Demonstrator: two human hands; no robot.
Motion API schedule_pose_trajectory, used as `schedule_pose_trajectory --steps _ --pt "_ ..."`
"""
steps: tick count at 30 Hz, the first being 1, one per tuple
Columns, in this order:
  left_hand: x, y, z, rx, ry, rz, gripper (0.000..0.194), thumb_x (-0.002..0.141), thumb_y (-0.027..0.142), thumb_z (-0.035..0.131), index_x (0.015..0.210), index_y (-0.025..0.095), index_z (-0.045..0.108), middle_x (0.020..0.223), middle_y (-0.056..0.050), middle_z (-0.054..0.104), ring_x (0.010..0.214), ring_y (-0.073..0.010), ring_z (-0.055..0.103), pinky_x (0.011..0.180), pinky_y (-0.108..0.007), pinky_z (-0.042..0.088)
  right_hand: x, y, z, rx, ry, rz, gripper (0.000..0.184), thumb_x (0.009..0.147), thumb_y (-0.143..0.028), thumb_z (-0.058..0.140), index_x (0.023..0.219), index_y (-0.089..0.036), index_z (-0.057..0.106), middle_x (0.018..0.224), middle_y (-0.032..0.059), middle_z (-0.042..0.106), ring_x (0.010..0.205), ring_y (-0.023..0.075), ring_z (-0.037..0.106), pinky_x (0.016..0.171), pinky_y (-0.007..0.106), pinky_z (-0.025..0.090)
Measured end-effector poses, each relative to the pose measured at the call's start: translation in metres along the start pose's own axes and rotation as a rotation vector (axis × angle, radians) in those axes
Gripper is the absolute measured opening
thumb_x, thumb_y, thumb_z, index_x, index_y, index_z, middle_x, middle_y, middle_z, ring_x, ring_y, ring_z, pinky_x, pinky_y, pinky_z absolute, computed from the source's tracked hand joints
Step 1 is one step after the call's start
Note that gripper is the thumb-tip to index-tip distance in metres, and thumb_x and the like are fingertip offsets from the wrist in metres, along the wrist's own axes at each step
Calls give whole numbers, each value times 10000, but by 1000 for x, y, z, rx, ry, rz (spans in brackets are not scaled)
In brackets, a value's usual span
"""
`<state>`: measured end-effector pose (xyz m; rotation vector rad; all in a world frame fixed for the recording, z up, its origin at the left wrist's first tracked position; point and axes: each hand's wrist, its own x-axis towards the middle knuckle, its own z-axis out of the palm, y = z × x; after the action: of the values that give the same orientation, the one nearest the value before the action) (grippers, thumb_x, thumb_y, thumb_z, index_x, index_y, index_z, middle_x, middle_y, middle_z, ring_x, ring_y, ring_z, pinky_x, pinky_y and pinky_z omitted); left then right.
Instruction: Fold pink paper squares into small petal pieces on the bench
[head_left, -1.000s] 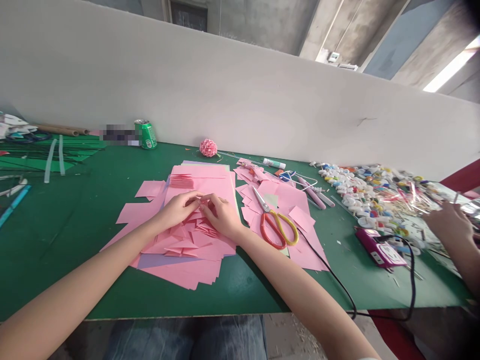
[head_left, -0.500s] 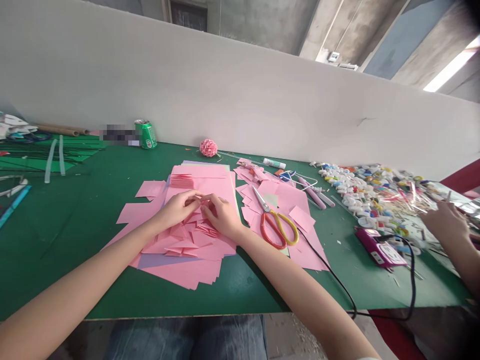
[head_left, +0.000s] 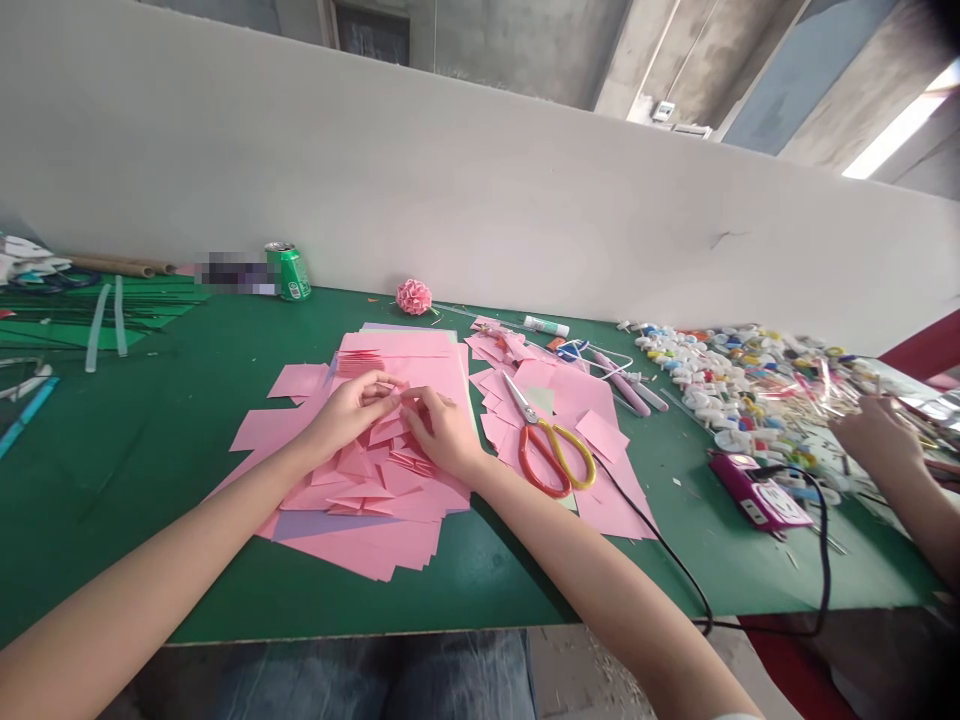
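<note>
My left hand (head_left: 358, 408) and my right hand (head_left: 442, 425) meet over a pile of pink paper pieces. Between their fingertips is a small pink piece of paper (head_left: 399, 390), mostly covered by the fingers; both hands are closed on it. Beneath them lie loose folded pink papers (head_left: 367, 490) on larger pink sheets (head_left: 360, 550). Just beyond my left hand is a neat stack of folded pink pieces (head_left: 360, 362). Scissors (head_left: 551, 440) with one red and one yellow handle rest on pink paper right of my right hand.
At the back stand a pink paper ball (head_left: 413, 296) and a green can (head_left: 289, 272). A glue stick (head_left: 547, 327) lies behind pink scraps. To the right are a purple box (head_left: 757, 493) with a black cable, heaped plastic pieces (head_left: 712, 380) and another person's hand (head_left: 877, 435).
My fingers have shifted slightly around the small pink paper, and a little more of it shows. The other person's hand on the right has moved a little left.
</note>
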<state>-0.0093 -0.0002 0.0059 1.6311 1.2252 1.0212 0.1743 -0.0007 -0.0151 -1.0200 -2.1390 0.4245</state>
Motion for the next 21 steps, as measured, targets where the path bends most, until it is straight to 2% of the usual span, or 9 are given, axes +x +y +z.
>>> schedule_pose_trajectory --steps 5,8,10,12,15,18,21 --pt "-3 6 0 33 17 12 348 847 456 573 1103 228 635 1030 -53 698 971 -231 635 858 -342 479 0 0 -1 38 44 -8 194 945 -229 441 1109 -209 542 1041 61 691 926 193 639 822 307 451" --pt "-4 11 0 99 58 39 291 889 417 487 1029 233 664 961 -27 684 954 -228 613 814 -319 466 0 0 -3 83 70 5 204 941 -212 428 1107 -211 547 1082 63 689 950 194 643 839 316 462" --pt "-5 14 0 126 60 48 317 903 457 456 966 227 664 893 -20 668 878 -219 606 756 -308 461 0 0 -4 107 93 18 209 940 -206 418 1100 -215 553 1086 58 687 953 190 644 842 317 467" --pt "-4 13 0 149 55 57 333 877 510 498 932 218 649 877 -16 656 788 -196 590 701 -294 451 0 1 -4 136 124 32 215 946 -209 403 1092 -212 560 1080 55 685 948 180 643 841 309 472" --pt "-2 7 0 159 75 65 338 783 516 636 924 208 628 971 -28 659 725 -167 575 664 -278 446 0 2 -3 171 171 69 231 959 -234 380 1088 -202 569 1054 52 684 889 162 643 806 290 483" --pt "-1 3 0 129 108 60 307 780 474 646 921 201 631 996 -43 662 752 -171 585 690 -283 454 0 2 -4 189 193 91 245 956 -240 373 1081 -200 580 1033 48 683 843 154 639 783 282 489" --pt "-1 4 0 71 143 30 277 794 433 633 937 197 646 904 -34 657 754 -175 582 695 -288 449 0 -1 -7 203 173 46 271 913 -170 380 1084 -200 589 1082 48 673 943 166 638 858 301 482"
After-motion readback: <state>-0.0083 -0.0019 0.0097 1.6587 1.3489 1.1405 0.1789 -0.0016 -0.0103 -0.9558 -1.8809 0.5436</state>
